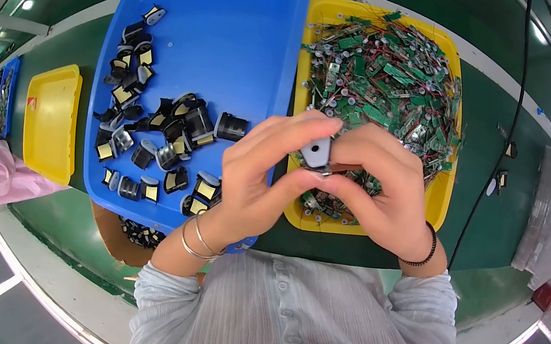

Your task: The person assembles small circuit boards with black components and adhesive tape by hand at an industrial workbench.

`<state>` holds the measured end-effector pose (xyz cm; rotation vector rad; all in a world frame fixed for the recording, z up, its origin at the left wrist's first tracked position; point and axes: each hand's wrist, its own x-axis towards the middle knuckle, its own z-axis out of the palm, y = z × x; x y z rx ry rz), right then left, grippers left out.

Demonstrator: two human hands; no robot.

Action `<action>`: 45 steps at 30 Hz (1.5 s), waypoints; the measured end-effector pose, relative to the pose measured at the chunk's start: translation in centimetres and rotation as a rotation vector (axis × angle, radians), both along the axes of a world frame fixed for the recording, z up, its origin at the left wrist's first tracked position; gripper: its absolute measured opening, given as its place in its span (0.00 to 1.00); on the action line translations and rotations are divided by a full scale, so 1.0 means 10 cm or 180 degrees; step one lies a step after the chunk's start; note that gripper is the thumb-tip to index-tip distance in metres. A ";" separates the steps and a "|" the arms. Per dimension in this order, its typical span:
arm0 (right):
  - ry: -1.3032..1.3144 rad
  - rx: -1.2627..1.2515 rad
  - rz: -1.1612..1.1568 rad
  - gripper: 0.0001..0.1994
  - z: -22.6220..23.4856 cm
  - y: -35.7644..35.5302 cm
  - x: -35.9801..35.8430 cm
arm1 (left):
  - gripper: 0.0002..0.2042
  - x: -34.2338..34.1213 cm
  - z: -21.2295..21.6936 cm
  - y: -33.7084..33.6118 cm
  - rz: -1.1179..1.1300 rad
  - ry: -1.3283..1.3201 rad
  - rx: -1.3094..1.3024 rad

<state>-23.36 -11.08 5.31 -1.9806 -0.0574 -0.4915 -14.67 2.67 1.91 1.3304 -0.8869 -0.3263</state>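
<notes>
Between both hands, in front of my chest, is a small plastic housing [316, 153] with a light grey end and a dark round hole in it. My left hand [251, 171] pinches it from the left with thumb and forefinger. From the other side the closed fingers and thumb of my right hand [385, 184] grip it too. Its underside is hidden by my fingers. Similar black and grey housings [186, 123] with pale yellow patches lie loosely in the blue tray [235, 25] on the left. Behind my right hand, a yellow tray [441, 201] is heaped with green circuit boards [381, 73] and thin wires.
An empty-looking yellow tray [52, 122] stands further left. Below the blue tray, a cardboard box [111, 235] holds more small black parts. A black cable [516, 104] runs across the green table at right. Someone in pink [6, 172] works at far left.
</notes>
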 end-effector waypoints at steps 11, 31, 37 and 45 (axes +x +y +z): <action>0.0303 -0.0775 0.0451 0.08 0.31 -0.07 0.17 | 0.19 0.21 0.18 0.07 0.0437 -0.1630 0.0404; 0.1056 -0.3761 -0.1692 0.08 -0.92 -2.18 2.17 | 0.25 0.72 -0.04 0.76 0.0349 -0.3074 0.3318; 0.1133 -0.1382 -0.1518 0.10 0.33 -1.09 1.54 | 0.15 0.77 0.08 0.66 0.0492 -0.2938 0.3040; 0.1316 -0.2251 -0.0749 0.06 0.13 -0.73 0.55 | 0.11 0.68 0.16 0.46 0.0990 -0.2356 0.2118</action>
